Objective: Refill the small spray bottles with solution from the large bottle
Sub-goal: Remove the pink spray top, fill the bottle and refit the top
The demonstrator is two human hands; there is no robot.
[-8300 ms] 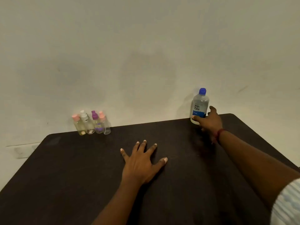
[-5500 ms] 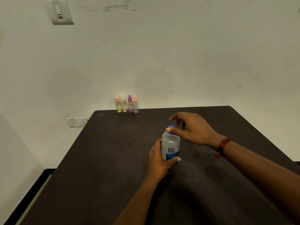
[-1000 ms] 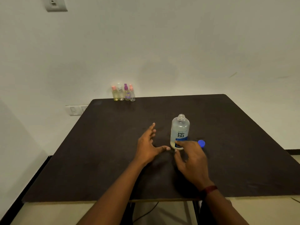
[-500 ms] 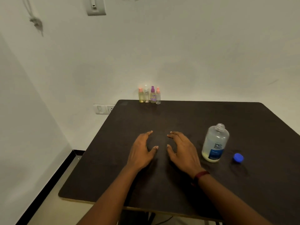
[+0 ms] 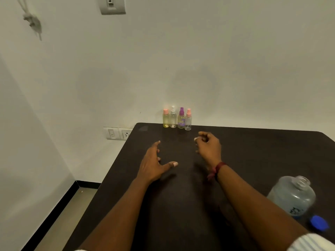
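left hand [image 5: 154, 164] over the dark table [image 5: 253, 151], fingers spread, thumb out to the right, holding nothing. right hand [image 5: 208, 145] just beside it, fingers loosely curled, empty too; red band [image 5: 218, 168] on its wrist. bare tabletop lies between the two hands, and a short stretch of it between the fingertips and the far edge.

four small spray bottles [image 5: 176, 118] stand upright in a tight row at the far edge, against the wall, just beyond the right hand: pink cap, white cap, purple cap, pink cap. table's left edge runs close to the left hand; beyond it floor and a wall socket [image 5: 117, 133].

large bottle [image 5: 291, 196] stands open near the right forearm, close to the near right corner, well apart from the small ones. its blue cap [image 5: 319, 225] lies on the table just beside its base, blurred.
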